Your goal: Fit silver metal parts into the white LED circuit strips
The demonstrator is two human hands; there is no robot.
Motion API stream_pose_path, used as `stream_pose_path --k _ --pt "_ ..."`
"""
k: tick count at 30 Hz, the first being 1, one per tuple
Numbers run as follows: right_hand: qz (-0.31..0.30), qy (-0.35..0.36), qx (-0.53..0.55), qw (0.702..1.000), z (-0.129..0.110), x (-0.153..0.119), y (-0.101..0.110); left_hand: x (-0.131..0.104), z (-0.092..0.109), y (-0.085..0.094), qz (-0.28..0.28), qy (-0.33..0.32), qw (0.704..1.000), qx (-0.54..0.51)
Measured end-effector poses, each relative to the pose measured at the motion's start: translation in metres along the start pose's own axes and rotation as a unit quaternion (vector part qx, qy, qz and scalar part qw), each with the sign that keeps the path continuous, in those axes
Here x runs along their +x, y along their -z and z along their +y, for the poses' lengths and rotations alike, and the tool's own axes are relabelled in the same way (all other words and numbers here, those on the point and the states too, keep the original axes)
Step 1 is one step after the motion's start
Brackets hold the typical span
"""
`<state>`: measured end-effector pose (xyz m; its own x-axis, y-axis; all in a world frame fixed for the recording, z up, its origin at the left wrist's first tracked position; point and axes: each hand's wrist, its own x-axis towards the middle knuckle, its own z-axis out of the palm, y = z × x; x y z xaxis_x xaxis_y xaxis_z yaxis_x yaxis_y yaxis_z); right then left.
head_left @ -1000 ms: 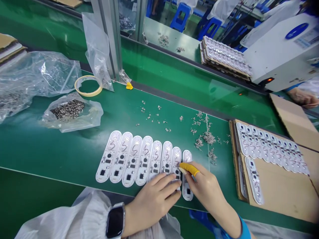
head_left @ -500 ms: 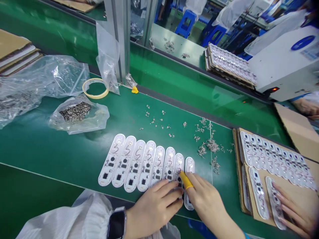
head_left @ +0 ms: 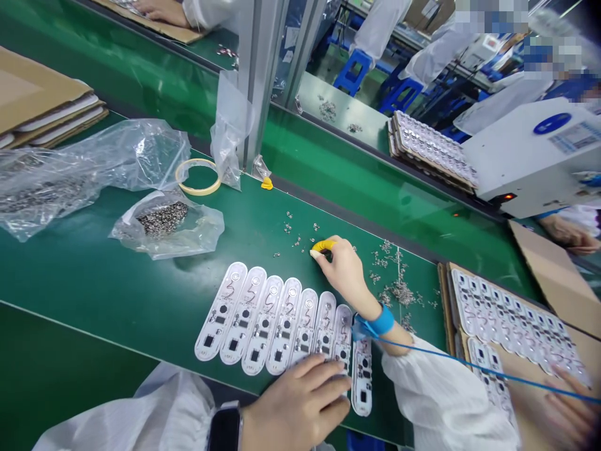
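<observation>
A slanted row of white oblong plastic pieces with small circuit boards (head_left: 256, 319) lies on the green bench, several of them side by side. My left hand (head_left: 307, 398) rests with fingers stretched over the lower ends of the right-hand pieces, holding nothing. Beyond the row, my right hand (head_left: 340, 266) pinches down at the bench among scattered small metal parts (head_left: 288, 222). Yellow finger covers (head_left: 325, 245) sit on its fingertips, and what lies between them is hidden. The right wrist wears a blue strap (head_left: 380, 321) whose cord runs off rightward; its forearm passes above the rightmost piece (head_left: 361, 376).
An open bag of small metal parts (head_left: 164, 219), a tape roll (head_left: 197, 177) and a larger plastic bag (head_left: 141, 153) lie left. Heaped metal parts (head_left: 401, 293) lie right of my hand. At far right, a co-worker's blurred hand (head_left: 570, 401) is over cardboard (head_left: 526, 382) holding similar pieces.
My right hand has left the right end of the row and reached up and left to the loose metal parts. My left hand stays on the pieces. The view has shifted slightly.
</observation>
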<state>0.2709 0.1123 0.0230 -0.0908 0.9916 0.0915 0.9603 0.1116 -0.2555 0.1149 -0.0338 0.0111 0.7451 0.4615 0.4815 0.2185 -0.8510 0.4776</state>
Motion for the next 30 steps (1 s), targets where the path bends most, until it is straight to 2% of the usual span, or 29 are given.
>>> stream_pose_path --k 2,4,6,8,10,14,17,21,23,26,27,28,29,30 --pt "0.019 0.023 0.026 0.999 -0.002 -0.009 0.010 0.001 0.004 0.008 0.023 0.030 0.998 -0.057" --pt "0.057 0.056 0.067 0.995 -0.007 -0.029 0.027 0.002 0.010 0.017 0.063 0.094 0.983 -0.146" --pt "0.084 0.103 0.089 0.987 -0.014 -0.057 0.048 0.003 0.013 0.025 0.104 0.193 0.942 -0.255" --pt "0.076 0.158 0.079 0.981 -0.023 -0.090 0.064 0.004 0.013 0.031 0.124 0.290 0.884 -0.344" --pt "0.065 0.186 0.072 0.978 -0.031 -0.122 0.073 0.006 0.011 0.031 0.133 0.350 0.843 -0.387" --pt "0.056 0.146 0.084 0.984 -0.039 -0.167 0.074 0.010 0.011 0.021 0.102 0.355 0.812 -0.452" --pt "0.058 0.081 0.153 0.983 -0.037 -0.183 0.074 0.012 0.018 0.014 0.077 0.349 0.763 -0.539" --pt "0.043 0.008 0.324 0.945 -0.029 -0.190 0.080 0.019 0.024 0.007 -0.001 0.329 0.707 -0.626" --pt "0.025 -0.024 0.381 0.924 -0.023 -0.190 0.083 0.024 0.025 0.004 -0.032 0.324 0.692 -0.644" --pt "0.010 -0.056 0.392 0.918 -0.008 -0.187 0.080 0.030 0.026 0.002 -0.066 0.331 0.690 -0.641" --pt "0.016 -0.061 0.370 0.927 -0.001 -0.186 0.078 0.030 0.027 0.001 -0.072 0.333 0.702 -0.626" --pt "0.030 -0.064 0.334 0.940 0.007 -0.185 0.074 0.031 0.028 0.000 -0.076 0.325 0.736 -0.589" --pt "0.050 -0.063 0.286 0.955 0.015 -0.184 0.070 0.030 0.028 -0.001 -0.079 0.294 0.794 -0.526" --pt "0.072 -0.055 0.231 0.969 0.023 -0.184 0.065 0.029 0.028 -0.004 -0.082 0.240 0.864 -0.435"
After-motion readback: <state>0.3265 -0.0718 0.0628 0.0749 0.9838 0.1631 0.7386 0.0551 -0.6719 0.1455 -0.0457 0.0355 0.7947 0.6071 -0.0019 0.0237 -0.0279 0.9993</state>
